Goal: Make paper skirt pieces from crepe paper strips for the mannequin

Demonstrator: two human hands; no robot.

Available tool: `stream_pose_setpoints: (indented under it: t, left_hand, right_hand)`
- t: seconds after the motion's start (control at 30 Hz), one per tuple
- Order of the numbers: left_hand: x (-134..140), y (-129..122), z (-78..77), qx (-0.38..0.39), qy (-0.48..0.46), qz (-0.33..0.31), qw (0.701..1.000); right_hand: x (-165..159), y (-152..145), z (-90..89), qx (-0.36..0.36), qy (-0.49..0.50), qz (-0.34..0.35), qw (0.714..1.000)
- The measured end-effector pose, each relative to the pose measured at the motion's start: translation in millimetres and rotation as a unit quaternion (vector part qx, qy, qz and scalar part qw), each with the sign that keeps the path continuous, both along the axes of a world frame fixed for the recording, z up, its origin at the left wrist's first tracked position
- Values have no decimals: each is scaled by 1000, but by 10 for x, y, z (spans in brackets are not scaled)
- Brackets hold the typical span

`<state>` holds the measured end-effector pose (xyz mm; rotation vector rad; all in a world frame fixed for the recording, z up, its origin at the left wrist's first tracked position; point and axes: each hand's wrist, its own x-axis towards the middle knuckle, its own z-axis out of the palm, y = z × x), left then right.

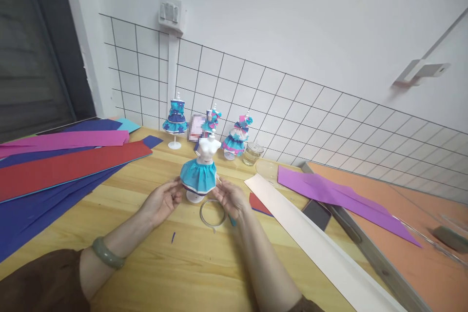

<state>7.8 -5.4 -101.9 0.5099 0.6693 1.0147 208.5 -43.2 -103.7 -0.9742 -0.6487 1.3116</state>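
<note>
Mini white dress form (209,148) w/ a turq. gathered skirt (199,175) stood upright on its rd. base nr the mid. of the wood table (183,263), btwn both hands. L hand (163,200) was at the skirt's L edge, fingers part-curled; R hand (232,197) was at the R edge, fingers likewise bent; couldn't tell if either pinched the fabric. Green bangle (107,253) sat on the L wrist, brown sleeve (44,282) above it. Thin metal hoop (201,213) lay flat just in front of the base, nr R hand; small blue scrap (173,237) lay nearer the person, to the L. Behind: three dressed mini forms, L one (175,124) in blue/turq. tiers, mid. one (213,119) partly hidden, R one (236,141) w/ pink bits, next to a glass jar (253,154). L side: red sheet (73,163), pink sheet (69,141), navy sheets (47,219), overlapping. R side: pale strip (292,224), purple sheet (321,187), dark phone (317,214) btwn them. Blk wire grid (202,46) stood agst the wall.
</note>
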Motion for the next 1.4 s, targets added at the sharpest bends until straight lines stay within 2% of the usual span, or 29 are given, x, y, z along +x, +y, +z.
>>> stream_pose_setpoints:
  t: [0.1,0.17,0.27,0.4,0.47,0.53,0.63,0.77,0.9,1.0,1.17,1.23,1.3,1.33,1.37,1.4]
  left_hand:
    - [-6,-16,-37,8,53,14,998]
    - [-4,-43,-53,7,68,10,998]
    - [16,-117,-43,7,86,-15,996]
    - [54,-259,18,9,107,-78,991]
    - [68,-327,40,28,122,-130,984]
    - [76,-378,44,63,147,-177,971]
    - [83,-416,39,97,188,-204,956]
    - [91,-434,61,99,199,-215,951]
    - [98,-460,100,88,208,-227,947]
    - [102,-486,105,94,200,-245,944]
    - [107,-536,97,113,164,-297,934]
    - [110,-562,105,119,153,-315,929]
    - [114,-591,119,119,136,-328,927]
    - [118,-605,127,113,122,-333,928]
    - [122,-619,134,103,105,-334,931]
    - [125,-631,141,88,87,-335,934]
  right_hand:
    - [255,-205,85,-4,-133,-51,990]
    - [472,-364,127,-10,-249,-90,964]
    - [764,-591,124,-38,-436,-128,890]
    - [918,-752,-1,-57,-609,-112,783]
    - [907,-748,-76,-50,-658,-97,745]
    - [878,-709,-132,-39,-683,-88,724]
    - [844,-655,-159,-21,-688,-93,720]
    - [851,-669,-111,-6,-639,-155,753]
    - [967,-743,-24,14,-521,-284,805]
    - [1109,-806,57,53,-401,-377,833]
    - [1194,-921,256,121,-251,-436,856]
    - [1071,-959,331,144,-221,-455,850]
    - [826,-996,377,166,-227,-482,830]
    - [666,-1015,386,177,-245,-500,812]
    - [490,-1036,388,190,-326,-509,774]
    - [310,-1058,382,222,-417,-483,737]
